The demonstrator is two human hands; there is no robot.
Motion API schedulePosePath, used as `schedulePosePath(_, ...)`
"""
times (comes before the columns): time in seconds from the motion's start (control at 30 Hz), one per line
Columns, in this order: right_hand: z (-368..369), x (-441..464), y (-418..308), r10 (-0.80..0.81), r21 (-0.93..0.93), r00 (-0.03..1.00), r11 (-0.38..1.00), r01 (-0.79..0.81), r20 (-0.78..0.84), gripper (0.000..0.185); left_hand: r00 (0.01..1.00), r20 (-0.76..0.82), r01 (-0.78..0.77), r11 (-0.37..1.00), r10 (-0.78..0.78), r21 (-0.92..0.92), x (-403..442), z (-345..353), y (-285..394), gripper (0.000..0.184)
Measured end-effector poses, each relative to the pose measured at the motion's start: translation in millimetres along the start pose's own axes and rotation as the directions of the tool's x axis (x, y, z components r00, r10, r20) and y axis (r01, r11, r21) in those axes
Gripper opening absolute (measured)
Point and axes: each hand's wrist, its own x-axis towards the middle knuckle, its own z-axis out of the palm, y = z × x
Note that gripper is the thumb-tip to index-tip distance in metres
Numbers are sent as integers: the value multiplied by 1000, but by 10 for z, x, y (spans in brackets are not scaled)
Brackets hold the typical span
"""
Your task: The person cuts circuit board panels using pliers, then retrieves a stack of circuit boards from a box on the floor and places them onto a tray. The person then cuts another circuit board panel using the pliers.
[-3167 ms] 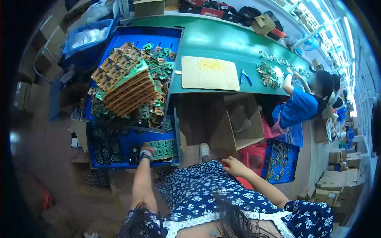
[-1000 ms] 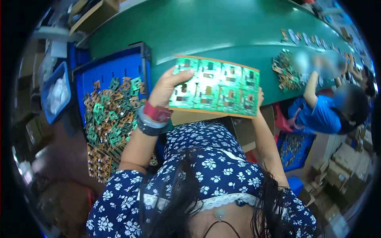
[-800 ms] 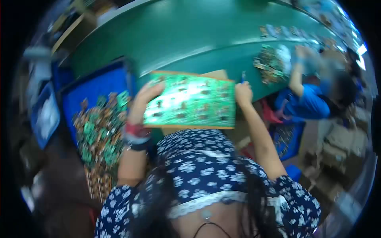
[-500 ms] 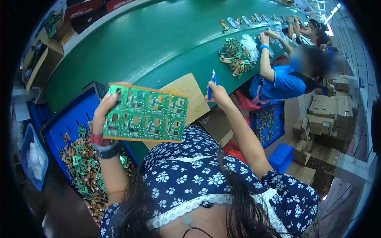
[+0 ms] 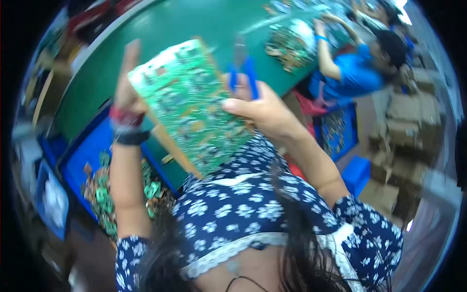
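Observation:
A green circuit board panel (image 5: 187,109) with orange-brown edge strips is held up tilted in front of the dress, slightly blurred. My right hand (image 5: 260,107) has its thumb on the panel's right edge and also holds blue-handled pliers (image 5: 244,73), jaws pointing up. My left hand (image 5: 128,80) is at the panel's upper left edge, its fingers stretched upward and blurred; contact with the panel is hard to make out. Below the left forearm, a blue tray (image 5: 80,151) holds many loose green and brown board pieces (image 5: 99,192).
The green table (image 5: 170,24) runs across the back. A pile of board pieces (image 5: 287,46) lies on it near a co-worker in a blue shirt (image 5: 357,78). Right of me are a blue tray of parts (image 5: 335,129), a blue bin (image 5: 356,175) and cardboard boxes (image 5: 413,107).
The panel has turned steeply and moved up and right. My right hand, with the pliers, has come in to grip its edge. My left hand's fingers have straightened upward.

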Motion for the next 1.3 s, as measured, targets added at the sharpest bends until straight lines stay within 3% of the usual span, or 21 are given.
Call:
schedulePosePath(0.03,-57,32,56,-22,28,999,999,21,32,48,995,80,74,992,-67,-97,-49,15,7,65)
schedulePosePath(0.1,-71,111,181,-107,64,994,992,105,25,47,962,-96,-260,965,256,-39,-201,-116,-180,81)
schedulePosePath(0.13,-52,148,227,-167,68,986,984,167,-2,45,966,142,-197,971,216,-133,-261,-105,-317,83)
schedulePosePath(0.17,-24,139,192,-120,-36,992,992,118,-44,48,909,364,-129,968,203,-217,-306,9,-410,87)
schedulePosePath(0.23,-7,81,165,-70,-139,991,989,54,-116,51,873,380,-266,951,306,-155,-327,434,-615,76)
schedulePosePath(0.27,1,63,186,-75,-155,992,986,59,-99,54,873,394,-244,957,288,-159,-314,471,-650,76)
schedulePosePath(0.33,-26,39,204,-88,-185,995,980,77,-50,60,938,73,-336,941,338,-43,-282,521,-683,66)
schedulePosePath(0.37,-78,11,191,-90,-181,994,980,78,-61,60,924,-94,-369,929,370,30,-247,552,-696,62)
schedulePosePath(0.47,-308,-174,153,-145,-210,986,970,126,-78,64,976,-18,-218,976,218,2,-118,775,-762,57)
schedulePosePath(0.57,-591,-485,69,-334,-526,924,828,193,-186,62,992,-31,-121,993,121,15,-43,1174,-822,56)
schedulePosePath(0.6,-668,-593,34,-378,-601,906,774,198,-189,61,995,-25,-99,995,100,29,-17,1255,-846,58)
schedulePosePath(0.67,-729,-712,-124,-455,-825,882,541,163,-123,62,998,-10,-67,995,68,70,27,1349,-856,60)
schedulePosePath(0.73,-691,-731,-222,-500,-910,860,395,128,-96,63,997,-26,-68,992,72,107,66,1426,-854,61)
schedulePosePath(0.8,-672,-701,-274,-526,-931,848,336,141,-61,64,999,33,-5,1000,6,-16,104,1498,-852,68)
schedulePosePath(0.97,-603,-637,-402,-591,-984,806,151,95,-13,65,999,-21,-42,998,43,48,44,1615,-852,75)
schedulePosePath(1.07,-528,-576,-473,-612,-988,790,97,117,34,66,997,-69,-34,986,46,162,-12,1627,-849,80)
schedulePosePath(1.3,-439,-389,-521,-647,-978,736,-75,196,197,65,985,-133,-72,968,106,238,-97,1623,-795,78)
